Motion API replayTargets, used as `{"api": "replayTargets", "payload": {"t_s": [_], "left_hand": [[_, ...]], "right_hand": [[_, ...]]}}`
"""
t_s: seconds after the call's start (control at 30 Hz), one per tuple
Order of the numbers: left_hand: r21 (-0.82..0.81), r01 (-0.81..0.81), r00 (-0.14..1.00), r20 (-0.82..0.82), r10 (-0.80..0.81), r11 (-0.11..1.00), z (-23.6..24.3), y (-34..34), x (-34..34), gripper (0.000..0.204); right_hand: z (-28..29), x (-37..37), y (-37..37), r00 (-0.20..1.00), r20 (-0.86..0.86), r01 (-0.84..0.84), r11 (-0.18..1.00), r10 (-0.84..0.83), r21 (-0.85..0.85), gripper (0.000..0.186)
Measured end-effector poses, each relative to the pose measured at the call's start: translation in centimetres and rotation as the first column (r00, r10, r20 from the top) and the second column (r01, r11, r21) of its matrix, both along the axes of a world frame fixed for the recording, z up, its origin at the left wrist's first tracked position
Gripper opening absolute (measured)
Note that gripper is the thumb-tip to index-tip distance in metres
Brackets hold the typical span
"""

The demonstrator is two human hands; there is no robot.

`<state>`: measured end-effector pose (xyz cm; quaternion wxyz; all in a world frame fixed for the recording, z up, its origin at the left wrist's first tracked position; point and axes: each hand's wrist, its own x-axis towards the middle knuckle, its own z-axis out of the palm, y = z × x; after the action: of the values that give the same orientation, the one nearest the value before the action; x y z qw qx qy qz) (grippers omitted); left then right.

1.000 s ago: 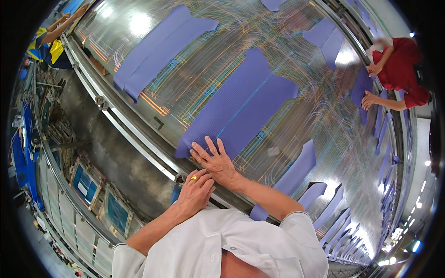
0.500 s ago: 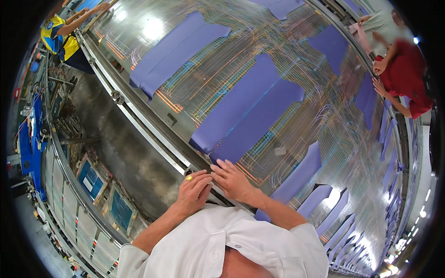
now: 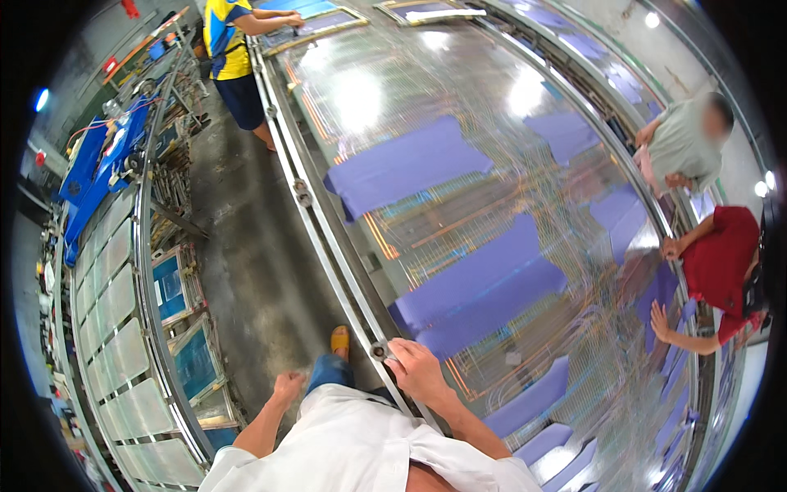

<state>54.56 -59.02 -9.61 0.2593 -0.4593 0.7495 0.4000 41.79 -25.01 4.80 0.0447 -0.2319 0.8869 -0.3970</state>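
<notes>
Nearest, the left hand [image 3: 287, 385] hangs over the aisle, fingers curled loosely inward; whether they pinch anything cannot be told. The right hand [image 3: 418, 369] is at the metal rail [image 3: 326, 252] along the table edge, just beside a round bolt fitting [image 3: 379, 351], its fingers bent and close together; their grip on the rail is unclear.

The hands have just parted and left the violet cut fabric panel [image 3: 484, 287], which now lies untouched on the printing table, just beyond the right hand; handling of it seems paused or finished. Half a second ago the hands were together at the panel's near edge; a second ago the right one was spread on it.

The view has also swung: a yellow slipper [image 3: 339, 340] shows in the aisle, and wood-edged screen frames [image 3: 326, 25] appear at the far end. Right, a red-shirted co-worker [image 3: 721, 254] now spreads one hand by another panel.
</notes>
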Motion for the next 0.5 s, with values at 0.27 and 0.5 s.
{"api": "replayTargets", "payload": {"t_s": [0.27,0.5], "left_hand": [[-0.099,0.498,0.856,-0.106,-0.507,0.862,-13.9,-9.0,6.5,0.033],[0.120,-0.118,0.993,0.030,0.116,0.986,-5.4,-15.9,-0.2,0.042]], "right_hand": [[1.6,-2.7,-6.3,0.998,0.002,0.063,0.993,-0.064,0.097,0.028],[3.1,-7.5,-20.8,1.000,0.003,-0.014,1.000,0.014,0.007,0.027]]}}
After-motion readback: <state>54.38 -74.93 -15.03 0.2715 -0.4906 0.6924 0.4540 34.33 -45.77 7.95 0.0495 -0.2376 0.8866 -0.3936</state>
